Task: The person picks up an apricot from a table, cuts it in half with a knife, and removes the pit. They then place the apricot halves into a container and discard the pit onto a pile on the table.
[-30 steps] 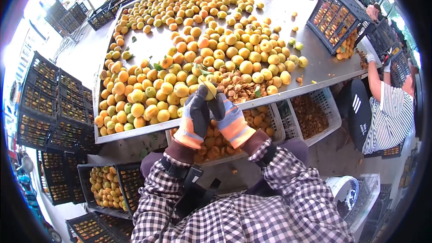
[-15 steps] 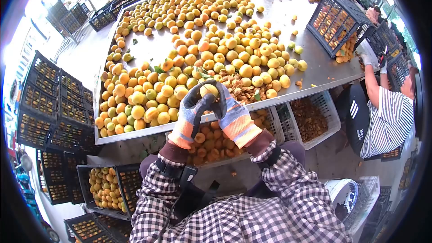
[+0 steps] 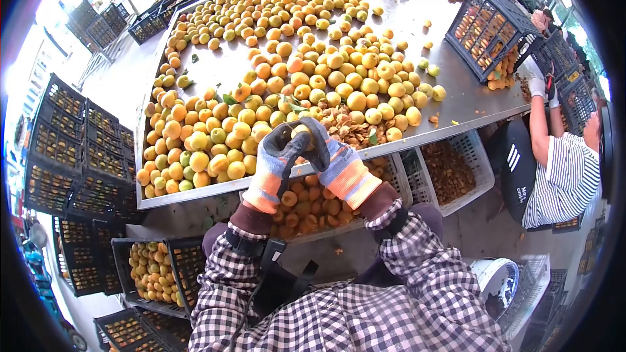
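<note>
Both my hands wear grey, orange and black gloves and meet over the near edge of the metal table point(image 3: 456, 124). My left hand point(image 3: 277, 156) is closed round a round yellow fruit point(image 3: 301, 130). My right hand point(image 3: 331, 156) curls its fingers over the same fruit from the other side, covering much of it. Any small tool between the fingers is hidden. Right behind my hands lies a heap of brown scraps point(image 3: 344, 125). Many yellow-orange fruits point(image 3: 238, 117) spread over the table to the left and beyond.
Below the table edge stand a crate of orange fruit point(image 3: 306, 212) and a white crate of brown scraps point(image 3: 479, 163). A black crate point(image 3: 489, 32) tips fruit onto the table. At right, a person in a striped top point(image 3: 564, 182) works. Stacked crates point(image 3: 72, 143) stand left.
My right fingers have shifted over the fruit, covering more of it. At the right, the other person's gloved hands have moved slightly.
</note>
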A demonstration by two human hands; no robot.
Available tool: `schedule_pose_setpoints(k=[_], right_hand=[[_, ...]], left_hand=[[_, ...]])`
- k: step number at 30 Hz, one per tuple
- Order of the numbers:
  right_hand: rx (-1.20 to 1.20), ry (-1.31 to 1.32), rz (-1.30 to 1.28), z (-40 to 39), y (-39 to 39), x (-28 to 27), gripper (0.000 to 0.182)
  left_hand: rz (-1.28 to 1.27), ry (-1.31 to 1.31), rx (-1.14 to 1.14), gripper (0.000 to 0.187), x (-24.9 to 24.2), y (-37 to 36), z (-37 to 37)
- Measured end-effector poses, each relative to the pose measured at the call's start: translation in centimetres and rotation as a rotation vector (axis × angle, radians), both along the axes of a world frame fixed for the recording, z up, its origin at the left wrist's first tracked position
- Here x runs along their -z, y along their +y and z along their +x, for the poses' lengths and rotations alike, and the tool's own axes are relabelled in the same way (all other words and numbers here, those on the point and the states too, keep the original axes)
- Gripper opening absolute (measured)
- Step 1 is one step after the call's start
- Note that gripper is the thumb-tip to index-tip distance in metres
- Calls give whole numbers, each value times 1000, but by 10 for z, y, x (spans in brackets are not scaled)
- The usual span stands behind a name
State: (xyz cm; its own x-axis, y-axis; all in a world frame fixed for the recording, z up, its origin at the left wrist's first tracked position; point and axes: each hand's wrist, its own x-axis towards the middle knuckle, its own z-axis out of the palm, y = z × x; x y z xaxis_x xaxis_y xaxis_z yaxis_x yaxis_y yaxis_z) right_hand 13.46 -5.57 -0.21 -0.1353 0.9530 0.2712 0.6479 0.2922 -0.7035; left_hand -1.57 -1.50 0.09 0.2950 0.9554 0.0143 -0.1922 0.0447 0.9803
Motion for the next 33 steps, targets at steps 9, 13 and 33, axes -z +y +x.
schedule_pose_setpoints(k=[9, 13, 33], right_hand=[[-20, 132, 87, -3, -1, 14, 51], [-40, 315, 150, -5, 7, 22, 50], [-63, 921, -446, 38, 21, -7, 41]], left_hand=[[69, -52, -35, 39, 3, -8, -2], [67, -58, -31, 39, 4, -11, -1], [-33, -12, 318, 53, 3, -18, -2]])
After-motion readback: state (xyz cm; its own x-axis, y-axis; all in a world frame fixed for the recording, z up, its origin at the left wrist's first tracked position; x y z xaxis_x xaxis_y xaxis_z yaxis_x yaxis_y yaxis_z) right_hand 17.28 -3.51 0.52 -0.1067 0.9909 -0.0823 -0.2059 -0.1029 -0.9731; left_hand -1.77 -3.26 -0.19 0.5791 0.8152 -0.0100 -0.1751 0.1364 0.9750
